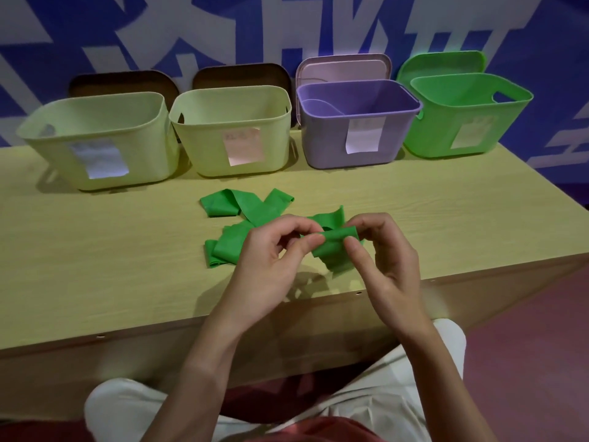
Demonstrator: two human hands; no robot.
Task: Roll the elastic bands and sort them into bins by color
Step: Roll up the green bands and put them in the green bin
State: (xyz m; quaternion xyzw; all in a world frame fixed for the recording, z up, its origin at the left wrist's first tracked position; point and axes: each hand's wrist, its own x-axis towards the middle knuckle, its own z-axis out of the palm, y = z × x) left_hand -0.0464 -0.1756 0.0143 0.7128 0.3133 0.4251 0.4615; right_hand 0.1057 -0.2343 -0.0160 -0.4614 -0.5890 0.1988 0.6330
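Four bins lined the far edge of the wooden table (95, 250): two pale yellow bins (105, 148) (236, 135), a purple bin (353, 129) and a green bin (462, 122), with open tabletop between them and the near edge. Above that near part, the left hand (271, 260) and right hand (382, 250) each pinched one end of the green elastic band (334, 240), its started roll between thumbs and forefingers. The rest trailed leftward in loose, flat, crumpled folds on the wood.

Head cam looks fwd-down, close over table (95, 250)
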